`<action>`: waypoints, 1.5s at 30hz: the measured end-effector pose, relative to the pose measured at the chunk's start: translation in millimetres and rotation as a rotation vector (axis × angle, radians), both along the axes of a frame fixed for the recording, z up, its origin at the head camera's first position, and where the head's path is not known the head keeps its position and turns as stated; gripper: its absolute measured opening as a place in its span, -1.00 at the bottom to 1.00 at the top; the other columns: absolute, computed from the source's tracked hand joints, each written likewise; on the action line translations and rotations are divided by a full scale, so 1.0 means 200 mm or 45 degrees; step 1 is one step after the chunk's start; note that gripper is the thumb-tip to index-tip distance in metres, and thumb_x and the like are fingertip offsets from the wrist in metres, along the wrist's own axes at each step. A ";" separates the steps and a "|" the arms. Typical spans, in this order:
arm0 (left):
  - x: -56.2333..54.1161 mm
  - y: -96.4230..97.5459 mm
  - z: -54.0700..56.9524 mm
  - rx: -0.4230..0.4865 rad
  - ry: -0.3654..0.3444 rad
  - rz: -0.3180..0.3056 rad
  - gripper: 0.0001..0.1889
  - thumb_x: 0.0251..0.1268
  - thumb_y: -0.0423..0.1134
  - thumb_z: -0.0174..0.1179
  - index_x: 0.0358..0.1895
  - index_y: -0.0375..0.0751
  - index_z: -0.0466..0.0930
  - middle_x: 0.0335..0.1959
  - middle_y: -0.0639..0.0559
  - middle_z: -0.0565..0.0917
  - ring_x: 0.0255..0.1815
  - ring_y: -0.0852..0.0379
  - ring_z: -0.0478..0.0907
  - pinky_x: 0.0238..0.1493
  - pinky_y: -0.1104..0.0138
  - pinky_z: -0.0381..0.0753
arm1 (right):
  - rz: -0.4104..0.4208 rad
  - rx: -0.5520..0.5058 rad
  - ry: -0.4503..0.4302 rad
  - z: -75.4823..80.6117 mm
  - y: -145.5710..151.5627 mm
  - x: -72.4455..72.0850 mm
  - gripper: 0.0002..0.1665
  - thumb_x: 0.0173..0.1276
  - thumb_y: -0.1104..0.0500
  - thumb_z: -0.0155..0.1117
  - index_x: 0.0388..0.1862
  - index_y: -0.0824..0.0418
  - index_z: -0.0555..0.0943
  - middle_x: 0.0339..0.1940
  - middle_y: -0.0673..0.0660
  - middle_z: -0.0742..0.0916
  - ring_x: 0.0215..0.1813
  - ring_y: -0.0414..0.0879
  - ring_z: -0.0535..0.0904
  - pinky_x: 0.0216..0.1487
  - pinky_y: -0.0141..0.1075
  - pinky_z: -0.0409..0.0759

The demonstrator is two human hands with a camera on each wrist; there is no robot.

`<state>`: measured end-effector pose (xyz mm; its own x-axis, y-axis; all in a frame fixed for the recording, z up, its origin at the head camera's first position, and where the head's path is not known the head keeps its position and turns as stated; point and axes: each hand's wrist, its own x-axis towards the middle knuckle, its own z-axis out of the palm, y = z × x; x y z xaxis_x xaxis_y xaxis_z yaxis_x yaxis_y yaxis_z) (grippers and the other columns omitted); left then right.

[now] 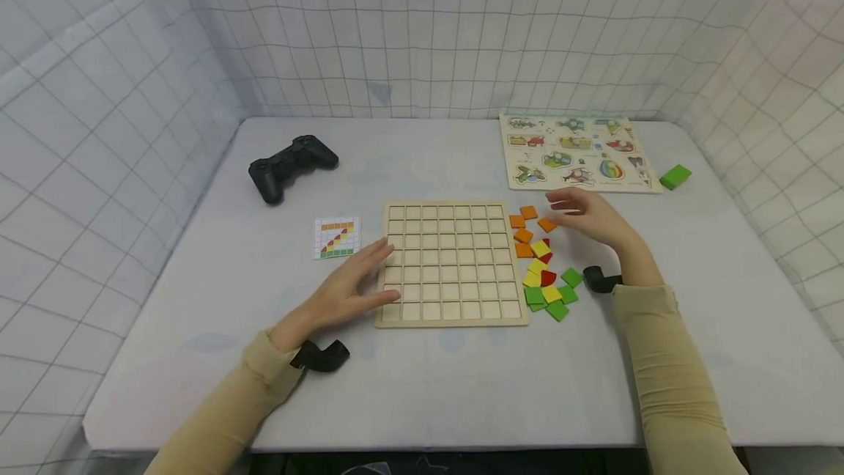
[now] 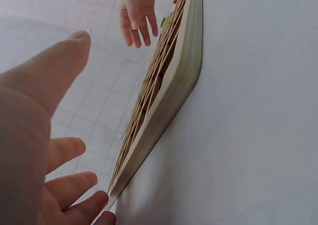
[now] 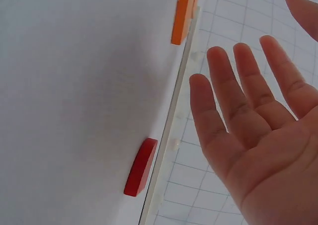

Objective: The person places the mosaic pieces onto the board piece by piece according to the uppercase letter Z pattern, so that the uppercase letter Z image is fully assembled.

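Note:
A wooden grid board (image 1: 450, 274) with bare square cells lies mid-table. My left hand (image 1: 346, 288) is at its left edge, thumb and fingers spread, holding nothing. Along the board's right side lie loose orange tiles (image 1: 524, 235), yellow tiles (image 1: 550, 294), rounded red tiles (image 1: 548, 278) and green tiles (image 1: 557, 311), some overlapping. Over the upper orange tiles hovers my right hand (image 1: 596, 222). In the right wrist view its fingers (image 3: 243, 106) are loosely extended, apart from a red tile (image 3: 140, 168) and an orange tile (image 3: 182, 19).
A small card with a coloured grid pattern (image 1: 337, 237) lies left of the board. Farther back sit a black game controller (image 1: 292, 165), a picture puzzle board (image 1: 574, 152) and a green block (image 1: 675, 177). Grid-patterned walls (image 1: 422, 35) surround the table.

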<state>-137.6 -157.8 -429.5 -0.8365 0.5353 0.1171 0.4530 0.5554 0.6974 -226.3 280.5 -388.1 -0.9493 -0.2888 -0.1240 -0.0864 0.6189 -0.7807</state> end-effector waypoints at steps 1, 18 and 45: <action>0.00 0.00 -0.01 0.016 0.003 0.005 -0.14 0.18 0.09 0.27 0.45 -0.21 0.11 0.48 -0.10 0.06 0.47 -0.05 -0.04 0.43 -0.03 0.06 | -0.007 -0.003 0.002 -0.01 0.00 -0.01 -0.35 0.30 0.00 0.29 0.28 0.26 0.40 0.25 0.27 0.48 0.27 0.16 0.37 0.25 0.12 0.41; -0.04 -0.01 -0.05 -0.007 0.129 -0.075 -0.31 -0.03 0.10 0.41 0.18 -0.19 0.54 0.33 -0.06 0.37 0.44 0.02 0.09 0.43 0.09 0.13 | -0.044 0.085 -0.055 -0.11 0.08 -0.04 -0.33 0.19 -0.08 0.39 0.24 0.15 0.49 0.18 0.22 0.55 0.14 0.11 0.46 0.05 -0.06 0.53; -0.03 -0.01 -0.04 -0.030 0.232 -0.102 -0.56 -0.02 -0.01 0.43 -0.04 -0.12 0.71 0.27 -0.12 0.44 0.40 -0.06 0.17 0.38 0.04 0.24 | -0.035 0.161 -0.043 -0.11 0.03 -0.04 -0.47 0.21 0.06 0.39 0.14 0.23 0.58 0.08 0.24 0.61 0.06 0.06 0.47 0.04 -0.16 0.49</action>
